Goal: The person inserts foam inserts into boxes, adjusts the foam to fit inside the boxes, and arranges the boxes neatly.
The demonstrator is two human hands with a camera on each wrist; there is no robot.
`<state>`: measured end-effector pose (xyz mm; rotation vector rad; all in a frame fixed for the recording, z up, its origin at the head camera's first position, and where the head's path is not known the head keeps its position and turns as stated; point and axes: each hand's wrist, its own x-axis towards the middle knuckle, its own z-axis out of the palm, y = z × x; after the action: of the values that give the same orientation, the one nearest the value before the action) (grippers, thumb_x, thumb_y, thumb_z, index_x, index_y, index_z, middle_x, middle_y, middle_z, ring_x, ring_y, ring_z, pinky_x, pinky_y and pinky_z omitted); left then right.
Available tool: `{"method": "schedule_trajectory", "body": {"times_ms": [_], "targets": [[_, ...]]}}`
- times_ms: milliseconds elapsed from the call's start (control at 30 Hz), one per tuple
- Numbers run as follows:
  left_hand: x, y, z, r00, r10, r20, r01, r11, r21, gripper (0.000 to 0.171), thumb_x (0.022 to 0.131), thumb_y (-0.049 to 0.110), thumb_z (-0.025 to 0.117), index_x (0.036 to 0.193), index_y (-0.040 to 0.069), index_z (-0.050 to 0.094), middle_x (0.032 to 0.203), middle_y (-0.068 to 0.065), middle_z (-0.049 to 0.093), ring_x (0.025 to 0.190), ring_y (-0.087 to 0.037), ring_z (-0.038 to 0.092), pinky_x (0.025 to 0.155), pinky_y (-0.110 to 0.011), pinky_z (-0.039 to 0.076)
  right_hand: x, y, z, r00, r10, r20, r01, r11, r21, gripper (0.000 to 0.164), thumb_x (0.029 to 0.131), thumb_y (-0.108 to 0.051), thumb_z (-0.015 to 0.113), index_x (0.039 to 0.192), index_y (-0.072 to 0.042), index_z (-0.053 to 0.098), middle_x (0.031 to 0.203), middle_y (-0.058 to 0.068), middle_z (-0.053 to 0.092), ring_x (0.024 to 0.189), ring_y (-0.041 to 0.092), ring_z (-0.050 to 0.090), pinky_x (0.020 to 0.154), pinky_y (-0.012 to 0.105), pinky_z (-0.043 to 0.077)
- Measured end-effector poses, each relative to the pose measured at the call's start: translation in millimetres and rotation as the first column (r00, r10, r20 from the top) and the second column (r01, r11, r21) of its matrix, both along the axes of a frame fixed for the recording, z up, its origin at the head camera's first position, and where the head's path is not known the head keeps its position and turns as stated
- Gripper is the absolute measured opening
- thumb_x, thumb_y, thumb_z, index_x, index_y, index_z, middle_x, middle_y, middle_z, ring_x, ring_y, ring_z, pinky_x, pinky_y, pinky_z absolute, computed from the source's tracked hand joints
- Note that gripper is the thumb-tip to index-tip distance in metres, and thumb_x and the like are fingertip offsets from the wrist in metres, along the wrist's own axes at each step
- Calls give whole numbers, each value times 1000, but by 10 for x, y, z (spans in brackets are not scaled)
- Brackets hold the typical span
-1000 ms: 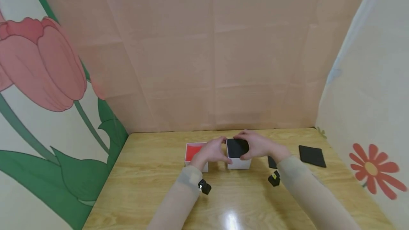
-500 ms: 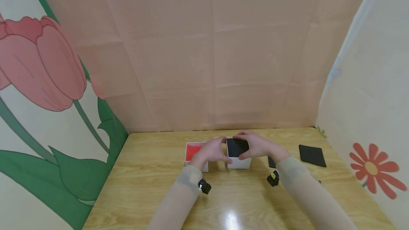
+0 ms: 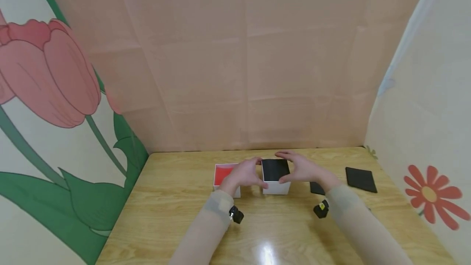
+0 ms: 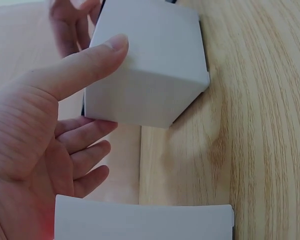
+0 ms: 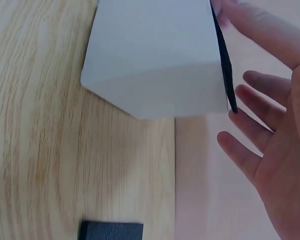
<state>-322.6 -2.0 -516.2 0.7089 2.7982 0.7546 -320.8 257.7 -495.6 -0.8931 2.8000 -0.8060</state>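
Note:
A white box (image 3: 276, 188) with a black square sheet (image 3: 275, 170) over its top stands on the wooden table between the two hands. My left hand (image 3: 244, 174) holds its left side, the thumb on the near face and fingertips at the back corner. Around the right side spreads my right hand (image 3: 303, 169), its fingers loosely bent. In the right wrist view the black sheet's edge (image 5: 225, 60) stands slightly out from the box, and one fingertip is close to its corner; contact is unclear.
A second white box (image 3: 237, 192), open and red inside, stands left, partly behind my left hand. A black square sheet (image 3: 361, 179) lies at the right. A smaller-looking black piece (image 3: 317, 188) is partly hidden by my right wrist. A peach cloth wall (image 3: 243, 72) rises behind the table.
My right hand has shifted slightly right and its fingers have spread away from the black sheet, leaving more of the sheet visible. The left hand has stayed in place on the white box.

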Motion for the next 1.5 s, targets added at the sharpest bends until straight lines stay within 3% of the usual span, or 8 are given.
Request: {"method": "schedule_trajectory", "body": {"times_ms": [233, 433, 767, 1000, 1500], "targets": [[16, 13, 7, 1000, 8, 12, -8, 1000, -4, 102, 63, 61, 87, 146, 17, 46, 139, 1, 58, 117, -14, 58, 98, -35, 48, 26, 211, -61, 997, -77, 23, 78, 997, -30, 92, 73, -56, 83, 148, -18, 47, 152, 13, 40, 134, 39, 43, 103, 64, 37], [18, 5, 6, 1000, 12, 5, -12, 1000, -8, 101, 64, 59, 88, 146, 18, 46, 139, 3, 58, 119, -16, 57, 98, -35, 47, 20, 236, -99, 997, -72, 14, 72, 997, -27, 86, 75, -57, 81, 145, -18, 51, 146, 13, 47, 125, 41, 52, 98, 60, 44], [23, 11, 9, 1000, 20, 12, -20, 1000, 1, 99, 63, 58, 88, 144, 19, 48, 137, 4, 59, 119, -15, 57, 97, -35, 48, 49, 233, -130, 995, -86, 49, 88, 995, -48, 86, 77, -56, 80, 147, -17, 49, 149, 13, 45, 127, 41, 50, 100, 60, 42], [28, 18, -4, 999, 32, 27, -32, 999, 3, 100, 63, 60, 88, 145, 19, 47, 138, 4, 58, 119, -15, 57, 98, -36, 47, 63, 309, -187, 992, -93, 81, 101, 990, -103, 79, 79, -55, 78, 145, -22, 50, 147, 8, 48, 129, 38, 49, 102, 61, 40], [23, 24, 22, 1000, 23, 13, -23, 1000, -15, 100, 63, 60, 87, 145, 19, 47, 138, 4, 59, 118, -15, 57, 97, -34, 47, 64, 273, -151, 997, -80, 16, 81, 995, -65, 79, 79, -55, 79, 143, -15, 55, 141, 9, 52, 124, 37, 53, 98, 58, 45]]}}
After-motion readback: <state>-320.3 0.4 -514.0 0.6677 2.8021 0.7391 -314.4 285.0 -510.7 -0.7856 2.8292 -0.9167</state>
